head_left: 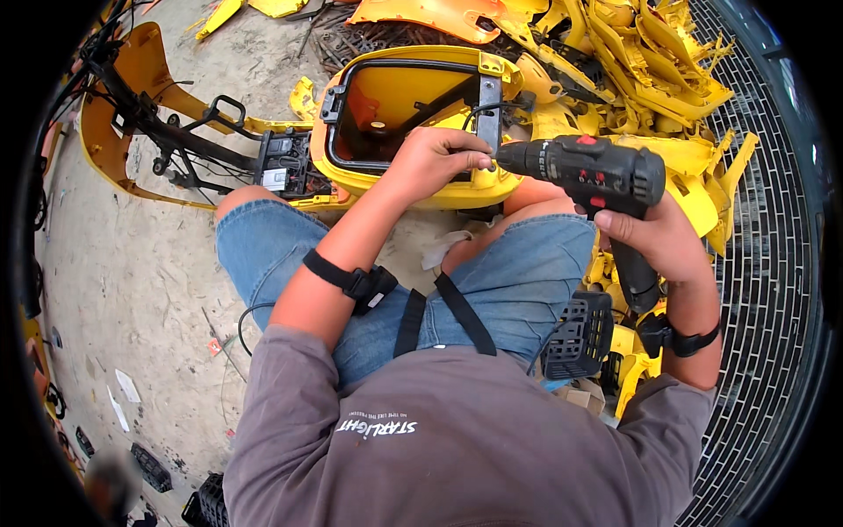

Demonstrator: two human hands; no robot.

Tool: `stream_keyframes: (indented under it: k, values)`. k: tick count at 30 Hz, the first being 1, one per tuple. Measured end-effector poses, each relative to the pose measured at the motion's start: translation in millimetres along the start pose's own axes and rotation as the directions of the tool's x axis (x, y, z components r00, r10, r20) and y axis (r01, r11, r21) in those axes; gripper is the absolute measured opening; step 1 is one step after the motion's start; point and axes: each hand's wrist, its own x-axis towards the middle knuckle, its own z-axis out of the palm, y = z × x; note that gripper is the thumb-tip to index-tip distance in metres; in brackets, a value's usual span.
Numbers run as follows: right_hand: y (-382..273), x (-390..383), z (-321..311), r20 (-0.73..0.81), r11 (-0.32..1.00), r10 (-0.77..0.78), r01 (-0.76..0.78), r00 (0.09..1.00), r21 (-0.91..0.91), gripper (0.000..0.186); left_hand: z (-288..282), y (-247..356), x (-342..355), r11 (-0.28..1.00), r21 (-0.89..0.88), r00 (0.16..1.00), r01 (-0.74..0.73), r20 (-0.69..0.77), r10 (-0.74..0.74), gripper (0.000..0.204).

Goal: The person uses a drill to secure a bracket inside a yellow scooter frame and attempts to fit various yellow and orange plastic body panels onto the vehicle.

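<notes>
My right hand [654, 237] is wrapped round the grip of a black cordless drill [588, 169] with red buttons. The drill lies level, its chuck pointing left. Just at its tip, my left hand [432, 160] is closed in a pinch; whatever lies between the fingertips is too small to make out. Both meet at the near right corner of a yellow scooter body shell [399, 58], which has a wide opening rimmed by a black frame [331, 132]. A grey metal bracket [489, 114] crosses that opening's right end, with a black cable beside it.
Leftward, the scooter's black frame tube [189, 140] runs to a curved yellow front panel [145, 66]. Yellow plastic panels [645, 66] are heaped at the far right, beside a dark brick-patterned surface [764, 290]. A black plastic crate [580, 338] stands by my right leg.
</notes>
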Motion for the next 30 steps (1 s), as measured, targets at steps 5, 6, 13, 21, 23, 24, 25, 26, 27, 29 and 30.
stream_keyframes:
  k: [5, 6, 13, 21, 23, 24, 25, 26, 27, 29, 30]
  values:
    - [-31, 12, 7, 0.056, 0.996, 0.030, -0.025, 0.998, -0.091, 0.040, -2, -12, 11, 0.956, 0.131, 0.965, -0.262, 0.012, 0.262, 0.018]
    - [-36, 15, 8, 0.056, 0.995, 0.025, -0.019, 0.998, -0.093, 0.040, -2, -12, 11, 0.964, 0.130, 0.973, -0.230, 0.021, 0.229, 0.018]
    - [-59, 34, 15, 0.088, 0.965, 0.111, -0.086, 0.990, -0.249, 0.040, -2, -22, 14, 0.972, 0.162, 0.981, -0.171, 0.118, 0.153, 0.018]
    - [-63, 34, 25, 0.034, 0.952, 0.057, -0.044, 0.998, -0.302, 0.032, -6, -26, 13, 0.944, 0.232, 0.968, -0.233, 0.150, 0.202, 0.017]
    - [-66, 36, 24, 0.021, 0.944, 0.069, -0.058, 0.997, -0.325, 0.032, -5, -28, 13, 0.933, 0.246, 0.962, -0.263, 0.139, 0.234, 0.016]
    - [-65, 36, 24, 0.024, 0.940, 0.063, -0.051, 0.998, -0.337, 0.031, -4, -29, 14, 0.938, 0.231, 0.962, -0.260, 0.142, 0.231, 0.016]
    - [-64, 36, 23, 0.028, 0.936, 0.058, -0.044, 0.998, -0.349, 0.031, -4, -30, 14, 0.942, 0.217, 0.963, -0.256, 0.145, 0.228, 0.016]
    - [-63, 37, 23, 0.032, 0.931, 0.053, -0.037, 0.998, -0.362, 0.031, -5, -29, 14, 0.943, 0.218, 0.964, -0.251, 0.149, 0.222, 0.016]
    - [-62, 37, 24, 0.034, 0.930, 0.047, -0.032, 0.998, -0.366, 0.031, -5, -28, 13, 0.945, 0.218, 0.965, -0.246, 0.152, 0.216, 0.015]
    - [-61, 36, 26, 0.038, 0.927, 0.039, -0.022, 0.999, -0.374, 0.031, -5, -27, 13, 0.946, 0.215, 0.965, -0.243, 0.156, 0.213, 0.015]
    - [-62, 35, 28, 0.039, 0.923, 0.031, -0.014, 0.999, -0.384, 0.032, -5, -27, 13, 0.946, 0.211, 0.964, -0.247, 0.156, 0.217, 0.015]
